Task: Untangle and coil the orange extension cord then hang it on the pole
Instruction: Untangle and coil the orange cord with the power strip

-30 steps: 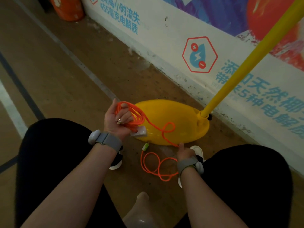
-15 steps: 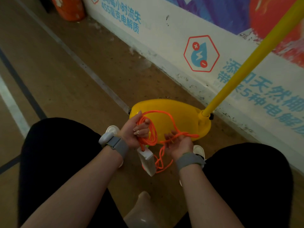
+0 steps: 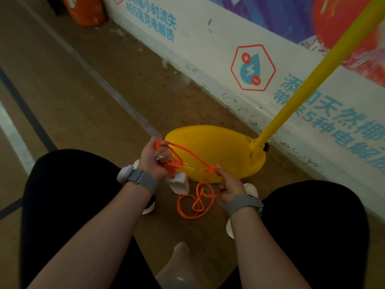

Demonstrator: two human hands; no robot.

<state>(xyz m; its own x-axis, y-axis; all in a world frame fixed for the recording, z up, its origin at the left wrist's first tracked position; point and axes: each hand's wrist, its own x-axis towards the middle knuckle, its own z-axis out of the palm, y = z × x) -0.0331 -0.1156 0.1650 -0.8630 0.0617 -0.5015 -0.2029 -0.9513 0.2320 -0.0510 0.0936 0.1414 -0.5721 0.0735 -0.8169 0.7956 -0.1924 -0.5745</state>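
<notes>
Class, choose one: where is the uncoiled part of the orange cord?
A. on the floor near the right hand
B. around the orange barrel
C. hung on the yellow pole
A: loose loops of the orange cord lie on the floor by the right hand, while the left hand holds the coil.

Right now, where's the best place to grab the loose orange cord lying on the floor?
Take the cord where one strand leaves the right hand, from above, not at the floor loops: they lie flat and crossed, so pulling there could knot them.
</notes>
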